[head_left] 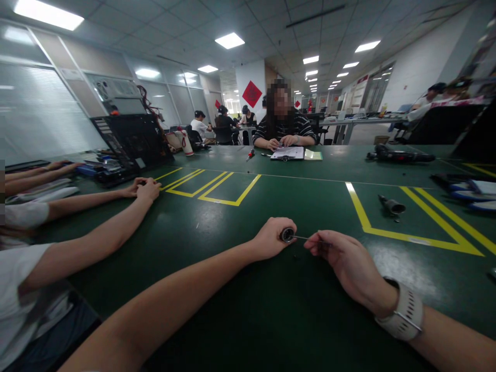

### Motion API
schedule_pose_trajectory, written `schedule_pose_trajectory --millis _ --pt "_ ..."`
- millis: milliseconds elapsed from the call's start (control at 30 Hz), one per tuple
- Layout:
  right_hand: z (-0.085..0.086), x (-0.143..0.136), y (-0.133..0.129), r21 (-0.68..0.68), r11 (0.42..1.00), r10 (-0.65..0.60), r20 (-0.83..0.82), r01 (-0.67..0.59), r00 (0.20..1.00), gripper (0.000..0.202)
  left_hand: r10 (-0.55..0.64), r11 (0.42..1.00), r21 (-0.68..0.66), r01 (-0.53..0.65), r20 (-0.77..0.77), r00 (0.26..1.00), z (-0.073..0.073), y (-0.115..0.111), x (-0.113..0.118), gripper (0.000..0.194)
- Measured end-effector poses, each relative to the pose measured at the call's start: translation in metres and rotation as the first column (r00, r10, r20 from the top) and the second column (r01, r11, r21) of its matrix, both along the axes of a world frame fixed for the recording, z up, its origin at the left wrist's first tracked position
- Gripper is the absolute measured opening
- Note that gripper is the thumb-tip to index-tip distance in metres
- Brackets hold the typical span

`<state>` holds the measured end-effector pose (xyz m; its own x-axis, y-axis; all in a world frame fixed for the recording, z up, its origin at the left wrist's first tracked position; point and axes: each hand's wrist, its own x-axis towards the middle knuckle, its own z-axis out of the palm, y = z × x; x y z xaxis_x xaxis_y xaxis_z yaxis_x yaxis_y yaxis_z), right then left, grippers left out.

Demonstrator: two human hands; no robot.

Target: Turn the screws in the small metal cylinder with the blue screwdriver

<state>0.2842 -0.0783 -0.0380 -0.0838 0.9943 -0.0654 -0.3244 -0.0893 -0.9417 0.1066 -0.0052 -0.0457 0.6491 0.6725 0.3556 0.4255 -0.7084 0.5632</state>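
My left hand point(272, 238) is wrapped round a dark cylindrical part point(287, 235), its round open end facing me and showing a metallic rim. A thin metal rod point(299, 237) runs from that open end to the fingers of my right hand point(341, 256), which pinch it. The rod's far tip is at or inside the opening; I cannot tell which. Its kind does not show, since the rest lies hidden behind my fingers. On the green table just below my hands is a tiny dark piece point(296, 256).
Inside the yellow tape point(430, 243) at right lies a dark conical part point(392, 205) with small bits nearby. A black tool point(401, 155) rests further back. A co-worker's hands point(146, 189) are at left; another person sits opposite behind a clipboard point(287, 153).
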Motion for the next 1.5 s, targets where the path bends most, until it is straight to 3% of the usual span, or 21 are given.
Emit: schedule_pose_trajectory --millis 267,633,867,1333,1500 --pt "-0.0058 0.001 0.0033 -0.038 0.999 -0.001 -0.058 -0.001 0.998 0.022 0.006 0.999 -0.051 -0.005 0.022 1.0 0.0013 -0.0014 0.001 0.011" --pt "-0.0055 -0.0001 0.0008 0.009 0.999 -0.053 -0.082 0.054 0.995 0.02 0.022 0.999 0.029 -0.021 -0.032 0.999 -0.0005 0.0005 -0.0003 0.008" --pt "-0.0017 -0.0026 -0.0007 0.014 1.0 -0.011 0.021 0.011 1.0 0.022 0.026 0.995 0.095 -0.016 -0.103 0.994 -0.0021 0.0005 -0.0007 0.004" --pt "-0.0055 0.0007 -0.0008 0.038 0.998 -0.053 -0.012 0.053 0.999 0.021 0.032 0.999 0.013 -0.031 -0.06 0.998 -0.0007 -0.0006 -0.0001 0.006" --pt "-0.0046 0.0006 -0.0014 0.072 0.986 -0.149 -0.026 0.15 0.989 0.018 0.179 0.978 -0.109 -0.179 -0.007 0.984 -0.0026 0.0001 0.0004 0.016"
